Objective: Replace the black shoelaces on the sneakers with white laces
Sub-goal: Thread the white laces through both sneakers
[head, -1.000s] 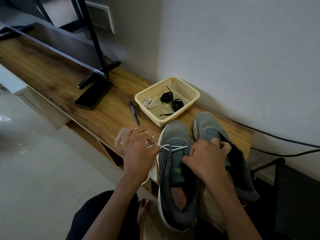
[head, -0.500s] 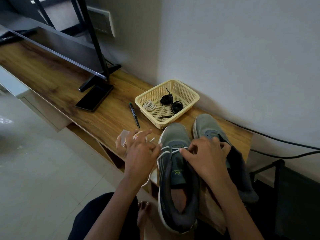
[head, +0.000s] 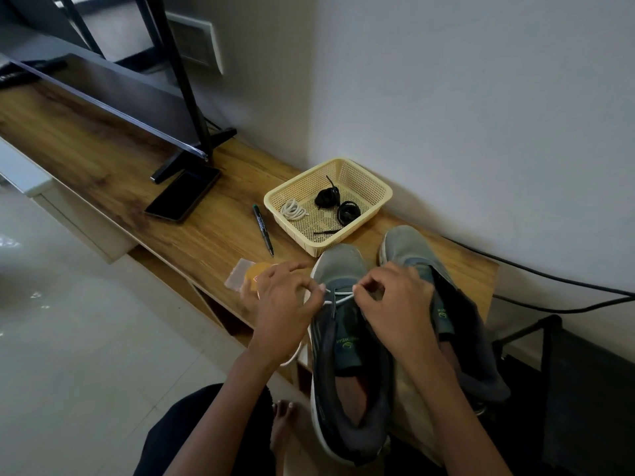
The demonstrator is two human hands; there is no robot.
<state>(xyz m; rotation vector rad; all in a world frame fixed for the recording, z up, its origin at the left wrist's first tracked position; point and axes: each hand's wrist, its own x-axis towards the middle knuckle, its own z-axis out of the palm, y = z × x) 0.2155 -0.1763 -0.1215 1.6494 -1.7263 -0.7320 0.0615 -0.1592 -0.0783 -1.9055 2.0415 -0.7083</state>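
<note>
- Head view, single camera; everything below is read from it.
- Step in hand, as judged: white lace [head: 338, 297] is being started through the lowest eyelets of the first sneaker [head: 343, 372], lower centre of frame. One short run of lace is seen crossing near the toe; the eyelets further up are seen bare.
- Left hand [head: 285, 304]: thumb and forefinger are pinched on the lace at the sneaker's left edge, the other fingers loosely spread. A slack length is seen hanging below the wrist, off the edge of the shelf [head: 103, 159].
- Right hand [head: 395, 304]: fingers are curled, tips pinched on the other end of the lace at the right eyelet row. The exact grip is partly hidden by the knuckles.
- Second sneaker [head: 412, 249]: set right of the first and against it, partly covered by the right hand. No lace can be made out in it.
- Basket [head: 364, 173], upper centre, just beyond the toes: black lace coils [head: 328, 195] and one white coil [head: 293, 210] are held in it. Both black laces are therefore judged removed; the spare white one is judged reserved for the second sneaker.
- Progress is judged early: relacing of the first shoe is barely begun.
- Next move, as judged: ends to be evened, then crossed and fed through the next eyelet pair. Tension must be held so the bottom bar lies flat, and the tongue kept centred.
- Also noted: pen [head: 263, 230] left of the basket, phone [head: 184, 195] and screen [head: 120, 97] at upper left, orange packet [head: 252, 274] partly under the left hand.
</note>
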